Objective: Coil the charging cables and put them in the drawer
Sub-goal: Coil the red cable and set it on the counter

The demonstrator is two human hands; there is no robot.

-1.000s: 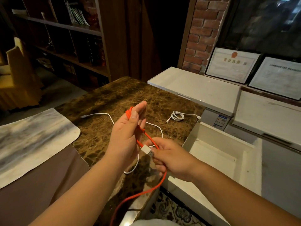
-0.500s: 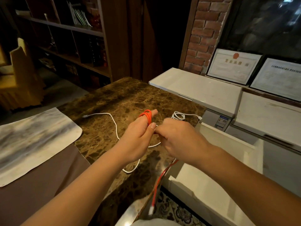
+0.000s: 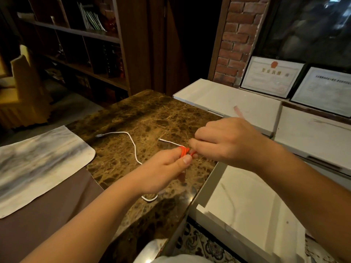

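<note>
An orange cable (image 3: pixel 183 150) is wound in several loops around the fingers of my left hand (image 3: pixel 163 171), which is closed on it above the marble table. My right hand (image 3: pixel 226 143) pinches the same cable just right of the loops, fingers closed. A loose white cable (image 3: pixel 133 145) snakes across the marble table (image 3: pixel 144 118) behind my left hand, partly hidden by it. The open white drawer (image 3: pixel 247 205) lies below my right forearm, at the table's right edge. A second coiled white cable seen earlier is hidden behind my right hand.
A grey-white cloth (image 3: pixel 38 164) lies at the left on a brown surface. White chest units (image 3: pixel 237 105) stand behind the drawer, with two framed certificates (image 3: pixel 271 76) against the wall. Dark bookshelves (image 3: pixel 79 54) and a yellow chair (image 3: pixel 22 92) are at the far left.
The hanging orange tail has been drawn up and wound onto my left hand's fingers. Both hands have moved forward and to the right, my right hand now over the coiled white cable.
</note>
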